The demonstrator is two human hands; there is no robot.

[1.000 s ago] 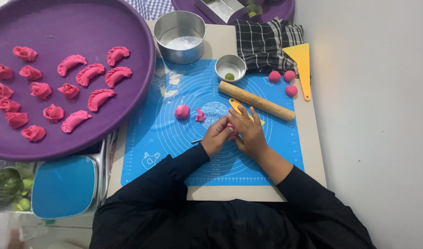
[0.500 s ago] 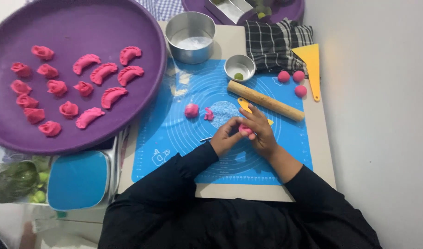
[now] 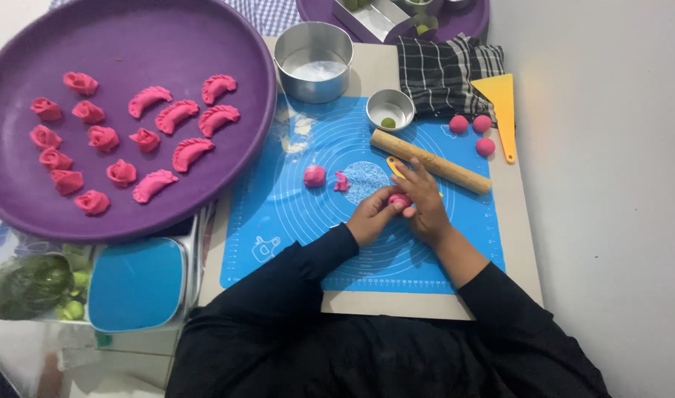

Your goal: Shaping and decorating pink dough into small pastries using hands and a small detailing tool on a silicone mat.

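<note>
a small pink dough piece is held between the fingertips of the left hand and the right hand, both closed narrowly round it, just above the blue mat. the piece is judged light, soft and easily dented, likely a little tacky; a gentle pinch at its edges with fingertips is judged the proper hold, since a firm squeeze would flatten it. just beyond the left hand, a pink dough ball and a small pink scrap are seen lying on the mat, apart from each other. just beyond the right hand a wooden rolling pin is laid aslant, with a yellow tool partly hidden under the fingers. further beyond and to the right, three pink balls are noted close together beside a yellow scraper and a checked cloth. a small metal bowl holding something green and a larger metal pot of white powder stand at the far edge of the mat; flour dust is seen near the pot. well to the left, a purple tray bears shaped pink dumplings in rows. the mat is judged flat and smooth, laid on a pale board. a white wall closes the right side; a blue-lidded box and bagged greens are recorded at the near left.
</note>
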